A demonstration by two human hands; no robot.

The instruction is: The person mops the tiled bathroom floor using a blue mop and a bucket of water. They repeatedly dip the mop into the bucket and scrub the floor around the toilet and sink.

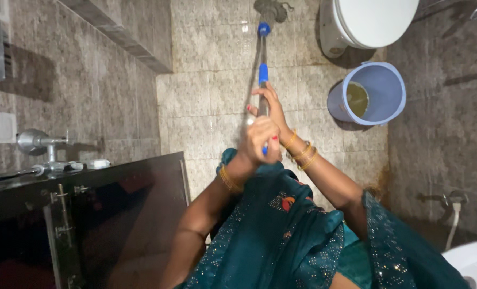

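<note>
I hold a long metal pole (262, 53) with blue grips; it runs away from me down to a grey mop head (270, 9) on the tiled floor (206, 96). My left hand (260, 140) is shut around the near end of the pole. My right hand (269, 103) grips it a little farther along, just below a blue sleeve, with its fingers partly spread. Gold bangles are on both wrists. My teal sequinned clothing fills the lower middle of the view.
A pale blue bucket (391, 91) with murky water stands right of the pole. A white toilet (367, 21) is at the top right. A dark cabinet door (126, 214) and a wall tap (35, 142) are on the left, a white basin (474, 262) at bottom right.
</note>
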